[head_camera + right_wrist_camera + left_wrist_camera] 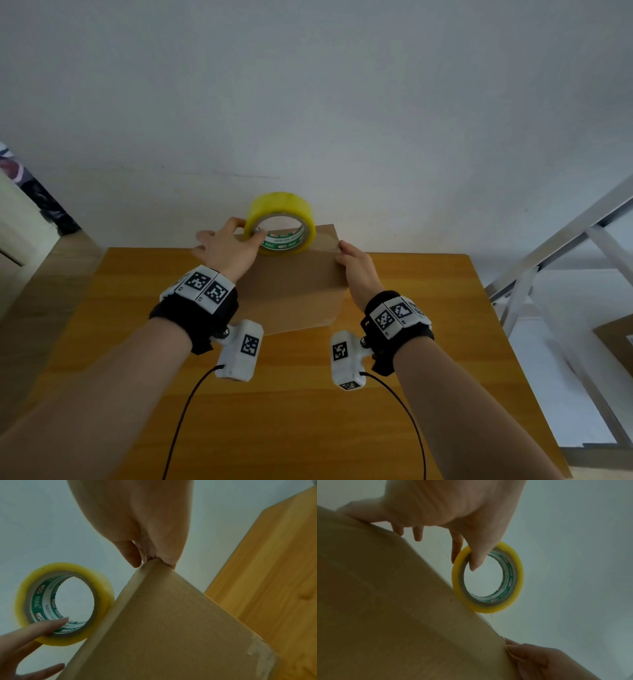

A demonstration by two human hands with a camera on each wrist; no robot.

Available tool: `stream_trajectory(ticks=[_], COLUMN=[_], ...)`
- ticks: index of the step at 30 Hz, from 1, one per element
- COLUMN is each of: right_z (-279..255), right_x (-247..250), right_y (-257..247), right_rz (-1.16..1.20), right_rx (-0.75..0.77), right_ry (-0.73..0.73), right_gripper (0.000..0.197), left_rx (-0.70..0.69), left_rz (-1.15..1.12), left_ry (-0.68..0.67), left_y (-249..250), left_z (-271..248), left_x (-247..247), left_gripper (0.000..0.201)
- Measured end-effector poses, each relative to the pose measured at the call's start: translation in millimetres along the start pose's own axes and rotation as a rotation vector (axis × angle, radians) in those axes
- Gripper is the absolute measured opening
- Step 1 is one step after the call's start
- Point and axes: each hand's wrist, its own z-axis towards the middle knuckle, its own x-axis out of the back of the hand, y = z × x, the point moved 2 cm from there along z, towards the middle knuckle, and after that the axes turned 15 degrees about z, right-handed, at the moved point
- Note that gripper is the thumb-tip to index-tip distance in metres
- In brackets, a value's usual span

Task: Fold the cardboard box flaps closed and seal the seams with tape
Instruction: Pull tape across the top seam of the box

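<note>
A closed brown cardboard box [294,287] stands on the wooden table [308,411]. A yellow tape roll [279,222] with a green printed core stands on edge on the box's top, near its far side. My left hand [229,248] holds the roll, thumb inside the core and fingers outside [476,555]. A clear strip of tape runs from the roll to the box's right far corner. My right hand [356,265] pinches that corner [152,559], thumb and fingers on either side of the edge. Clear tape also shows on a lower box corner [257,650].
The table stands against a white wall [308,102]. A white metal frame [565,246] rises at the right, with a cardboard piece [616,342] on the floor beyond it. Cables run from both wrist cameras toward the table's near edge.
</note>
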Motion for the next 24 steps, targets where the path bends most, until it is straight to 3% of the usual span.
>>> stream_trajectory(ticks=[6,9,14,24], right_z=[0.7,2.0,0.1,-2.4], right_x=[-2.3,-3.7,-8.8,-11.2], right_y=[5.7,11.8,14.6,16.0], right_rz=[-0.087,-0.271,-0.669,-0.759], right_rx=[0.009,0.035,0.165,0.168], right_ry=[-0.05,-0.126,-0.187,-0.199], right_gripper=[0.051,0.062,0.064,0.069], left_rx=[-0.031,-0.041,-0.064,-0.169], left_rz=[0.045,0.063,0.07,0.01], left_ry=[0.029,0.042,0.038,0.067], left_y=[0.4,0.0,-1.9,-3.9], left_z=[-1.7,-2.5,-2.9,-3.1], left_x=[0.2,0.9,-0.7,0.9], left_gripper=[0.051,0.053,0.054,0.047])
